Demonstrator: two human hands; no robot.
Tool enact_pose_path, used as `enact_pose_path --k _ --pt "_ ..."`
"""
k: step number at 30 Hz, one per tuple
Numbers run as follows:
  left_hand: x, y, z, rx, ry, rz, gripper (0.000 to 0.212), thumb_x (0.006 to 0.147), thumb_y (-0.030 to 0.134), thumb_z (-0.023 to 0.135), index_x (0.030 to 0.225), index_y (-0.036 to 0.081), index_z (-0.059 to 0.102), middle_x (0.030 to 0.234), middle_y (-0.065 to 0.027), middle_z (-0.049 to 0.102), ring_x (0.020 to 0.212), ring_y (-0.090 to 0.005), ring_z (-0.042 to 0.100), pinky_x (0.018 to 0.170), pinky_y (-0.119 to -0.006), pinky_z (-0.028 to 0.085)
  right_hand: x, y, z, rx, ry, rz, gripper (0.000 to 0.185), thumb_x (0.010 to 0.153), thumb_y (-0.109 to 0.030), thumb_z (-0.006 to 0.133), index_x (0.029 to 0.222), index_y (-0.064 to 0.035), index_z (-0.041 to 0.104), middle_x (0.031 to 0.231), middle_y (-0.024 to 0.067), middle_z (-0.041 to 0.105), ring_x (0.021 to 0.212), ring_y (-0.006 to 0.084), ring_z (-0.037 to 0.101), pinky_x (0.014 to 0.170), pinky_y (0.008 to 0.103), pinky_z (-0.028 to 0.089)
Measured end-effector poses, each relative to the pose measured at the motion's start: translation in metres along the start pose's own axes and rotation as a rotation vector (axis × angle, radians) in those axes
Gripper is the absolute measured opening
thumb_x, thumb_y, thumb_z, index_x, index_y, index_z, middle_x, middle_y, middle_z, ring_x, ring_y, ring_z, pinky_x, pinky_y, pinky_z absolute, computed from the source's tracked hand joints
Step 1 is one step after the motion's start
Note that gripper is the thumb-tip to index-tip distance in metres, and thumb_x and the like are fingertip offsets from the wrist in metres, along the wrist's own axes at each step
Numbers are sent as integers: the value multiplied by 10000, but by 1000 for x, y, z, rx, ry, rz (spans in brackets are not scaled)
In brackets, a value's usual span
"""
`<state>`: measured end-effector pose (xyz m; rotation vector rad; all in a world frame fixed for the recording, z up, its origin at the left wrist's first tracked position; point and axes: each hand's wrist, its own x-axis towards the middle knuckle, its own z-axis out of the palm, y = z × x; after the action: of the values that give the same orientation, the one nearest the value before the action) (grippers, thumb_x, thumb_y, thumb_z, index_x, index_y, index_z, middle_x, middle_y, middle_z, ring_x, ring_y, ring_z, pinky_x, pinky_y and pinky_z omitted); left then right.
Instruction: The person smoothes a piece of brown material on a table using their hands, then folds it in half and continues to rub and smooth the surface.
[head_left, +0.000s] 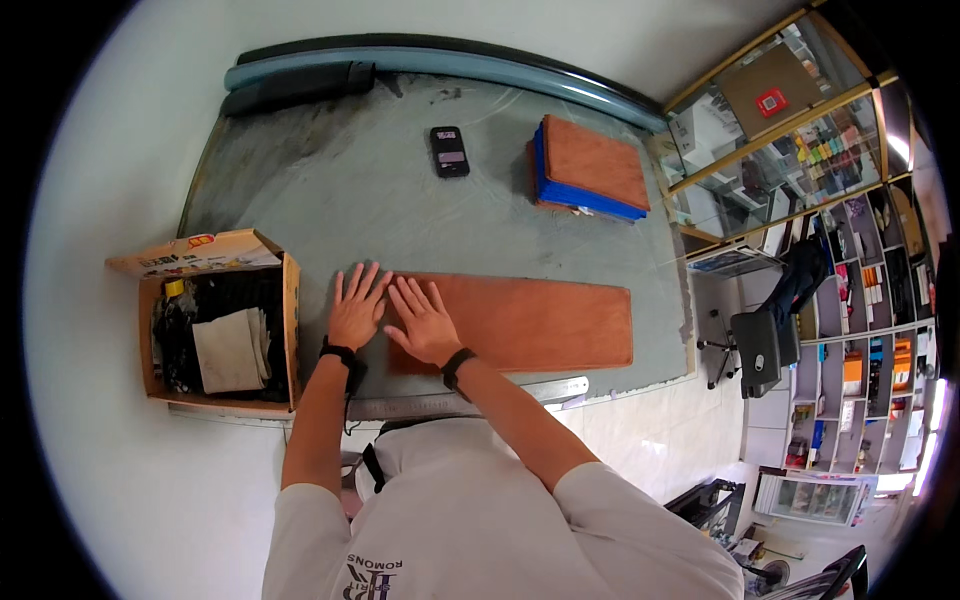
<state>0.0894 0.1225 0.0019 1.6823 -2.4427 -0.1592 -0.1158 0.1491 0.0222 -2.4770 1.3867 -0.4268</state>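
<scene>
A long brown leather-like sheet (532, 322) lies flat on the grey-green worktable (315, 180) before me. My right hand (424, 322) rests palm down on its left end, fingers slightly spread. Just beside it, my left hand (358, 307) lies flat at the sheet's left edge, mostly over the table, its fingertips close to the right hand's. Neither hand grasps anything. Along the table's front edge, below the sheet and partly behind my right wrist, is a metal ruler (555, 390).
An open cardboard box (292, 330) holding dark material and folded pale cloth stands at left. A phone (450, 152) lies farther back. Brown and blue pieces form a stack (596, 161) at back right. Long rolls (450, 63) line the wall. A glass cabinet (772, 127) adjoins the table's right.
</scene>
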Motion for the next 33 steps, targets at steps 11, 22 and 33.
enact_pose_path --k 11,22,33 --pt "0 -5 -3 -121 1 36 639 1020 490 614 1600 249 498 1727 -30 337 1605 -330 244 1313 -597 114 14 6 18 -30 8 44 794 1079 -570 452 1665 -52 311 1732 133 310 1612 308 251 1315 552 130" --pt "1 -2 -4 -130 47 60 668 1005 501 640 1615 287 470 1717 -35 356 1592 -340 272 1307 -615 130 -33 73 -10 -195 80 324 709 1067 -559 486 1647 -163 396 1720 135 334 1595 318 287 1303 561 164" --pt "4 3 -8 -64 -14 67 670 1021 475 630 1627 253 448 1727 -33 337 1600 -336 252 1315 -610 118 -134 211 -73 -285 183 579 699 1058 -544 507 1623 -139 431 1687 197 372 1578 376 311 1288 587 175"
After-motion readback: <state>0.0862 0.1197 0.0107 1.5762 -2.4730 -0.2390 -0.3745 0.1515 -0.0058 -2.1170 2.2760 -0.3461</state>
